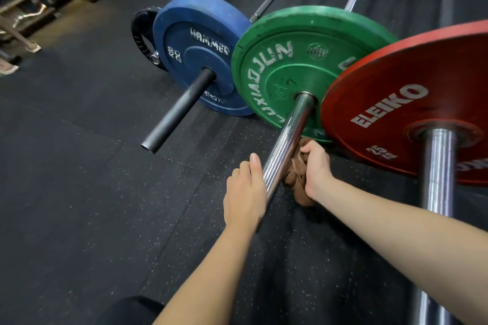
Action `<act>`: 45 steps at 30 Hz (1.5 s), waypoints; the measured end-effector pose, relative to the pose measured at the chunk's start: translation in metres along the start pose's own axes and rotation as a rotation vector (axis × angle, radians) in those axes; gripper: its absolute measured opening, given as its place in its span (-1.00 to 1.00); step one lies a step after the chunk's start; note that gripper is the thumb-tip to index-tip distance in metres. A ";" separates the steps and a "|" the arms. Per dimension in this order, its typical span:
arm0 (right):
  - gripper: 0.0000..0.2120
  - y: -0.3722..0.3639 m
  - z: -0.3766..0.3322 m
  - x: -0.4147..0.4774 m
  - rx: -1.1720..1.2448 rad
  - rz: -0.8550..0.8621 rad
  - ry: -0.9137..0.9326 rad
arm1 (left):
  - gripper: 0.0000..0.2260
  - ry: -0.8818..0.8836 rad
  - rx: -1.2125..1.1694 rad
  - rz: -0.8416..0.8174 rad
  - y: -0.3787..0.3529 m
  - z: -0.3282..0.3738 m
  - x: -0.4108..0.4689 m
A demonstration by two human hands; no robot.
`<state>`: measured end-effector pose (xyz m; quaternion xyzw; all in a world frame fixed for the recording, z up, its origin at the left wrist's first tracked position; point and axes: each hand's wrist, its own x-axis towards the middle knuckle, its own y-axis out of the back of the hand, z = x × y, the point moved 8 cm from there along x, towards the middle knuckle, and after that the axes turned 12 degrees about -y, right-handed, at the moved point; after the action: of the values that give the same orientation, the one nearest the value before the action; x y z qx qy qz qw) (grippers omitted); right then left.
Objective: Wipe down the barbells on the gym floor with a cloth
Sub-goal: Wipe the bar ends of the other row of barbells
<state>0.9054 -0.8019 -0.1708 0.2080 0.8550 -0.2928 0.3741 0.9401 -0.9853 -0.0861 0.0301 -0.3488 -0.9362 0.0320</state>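
I am wiping the shiny bar (290, 134) between my hands: my left hand (245, 192) curls round its end, my right hand (315, 169) squeezes the cloth (293, 169) against its side, and next I should rub up toward the green plate (277, 66).

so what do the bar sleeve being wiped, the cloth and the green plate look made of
Bar sleeve: bright metal, likely chromed steel, given its mirror-like streaks and lengthwise ridges. Cloth: soft brown fabric, bunched into folds. Green plate: probably rubber, matte, with scuffs, a nicked rim and moulded white lettering.
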 end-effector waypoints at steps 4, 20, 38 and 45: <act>-0.87 -0.005 -0.017 -0.003 0.074 0.046 0.022 | -0.60 -0.009 -0.001 -0.024 0.001 -0.001 0.002; -0.64 -0.012 0.048 -0.033 -0.163 -0.104 -0.158 | -0.35 0.025 -0.024 -0.026 0.004 -0.011 0.006; -0.58 -0.001 0.042 -0.022 -0.244 -0.093 -0.177 | -0.30 -0.046 0.058 -0.046 0.005 -0.003 0.007; -0.69 -0.004 -0.023 -0.027 -0.124 -0.036 -0.041 | -0.34 -0.033 0.064 -0.037 0.005 -0.003 0.006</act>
<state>0.9084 -0.7932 -0.1361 0.1633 0.8672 -0.2501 0.3983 0.9341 -0.9912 -0.0854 0.0224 -0.3783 -0.9254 0.0079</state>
